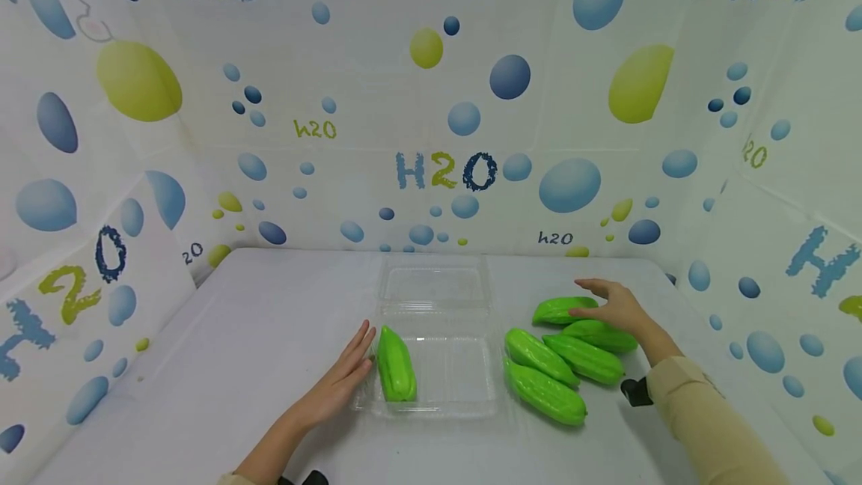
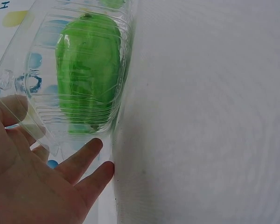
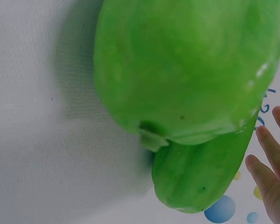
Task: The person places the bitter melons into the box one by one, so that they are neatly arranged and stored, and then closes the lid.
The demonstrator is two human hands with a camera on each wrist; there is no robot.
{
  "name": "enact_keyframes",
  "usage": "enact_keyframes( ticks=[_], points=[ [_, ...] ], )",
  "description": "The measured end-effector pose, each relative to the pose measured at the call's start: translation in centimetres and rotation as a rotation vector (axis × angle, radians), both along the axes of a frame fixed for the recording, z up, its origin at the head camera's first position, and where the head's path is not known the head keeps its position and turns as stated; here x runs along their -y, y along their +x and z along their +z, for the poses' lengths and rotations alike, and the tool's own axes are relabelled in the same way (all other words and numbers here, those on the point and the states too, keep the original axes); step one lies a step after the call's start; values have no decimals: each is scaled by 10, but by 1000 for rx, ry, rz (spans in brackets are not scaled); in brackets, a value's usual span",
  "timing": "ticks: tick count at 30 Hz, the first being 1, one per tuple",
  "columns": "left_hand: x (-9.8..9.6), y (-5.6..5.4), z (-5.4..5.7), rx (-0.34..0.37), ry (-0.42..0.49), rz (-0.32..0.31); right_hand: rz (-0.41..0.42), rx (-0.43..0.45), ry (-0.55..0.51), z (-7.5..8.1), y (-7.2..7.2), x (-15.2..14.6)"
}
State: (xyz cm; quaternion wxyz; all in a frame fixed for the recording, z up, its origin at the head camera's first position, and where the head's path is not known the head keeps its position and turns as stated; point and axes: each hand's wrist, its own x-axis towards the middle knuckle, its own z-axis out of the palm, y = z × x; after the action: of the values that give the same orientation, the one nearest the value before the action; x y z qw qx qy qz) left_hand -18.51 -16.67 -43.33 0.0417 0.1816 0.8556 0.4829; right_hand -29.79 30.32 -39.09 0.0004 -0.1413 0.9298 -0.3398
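A clear plastic clamshell box [image 1: 458,409] lies with its lid [image 1: 434,287] folded back on the table. One glossy green gourd [image 1: 396,367], ridged and tapered, stands lengthwise along its left side. My left hand [image 1: 340,376] is at the box's left wall, fingers extended; through the wall the gourd [image 2: 88,70] shows in the left wrist view. To the right of the box, several similar gourds [image 1: 545,393] lie in a loose pile. Over the farthest gourd [image 1: 555,310] my right hand [image 1: 616,310] reaches with fingers spread; whether it touches the gourd I cannot tell.
A white cloth covers the table [image 1: 256,335]. Behind it and on both sides hangs a white sheet [image 1: 370,81] printed with blue and green dots and lettering. In the right wrist view, two gourds [image 3: 186,70] overlap close to the camera.
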Motion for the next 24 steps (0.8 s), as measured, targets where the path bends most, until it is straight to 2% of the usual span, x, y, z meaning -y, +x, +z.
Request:
enact_keyframes(
  ticks=[24],
  points=[
    [0, -1, -2, -15, -1, 1, -55, 73, 64, -11, -6, -3]
  ],
)
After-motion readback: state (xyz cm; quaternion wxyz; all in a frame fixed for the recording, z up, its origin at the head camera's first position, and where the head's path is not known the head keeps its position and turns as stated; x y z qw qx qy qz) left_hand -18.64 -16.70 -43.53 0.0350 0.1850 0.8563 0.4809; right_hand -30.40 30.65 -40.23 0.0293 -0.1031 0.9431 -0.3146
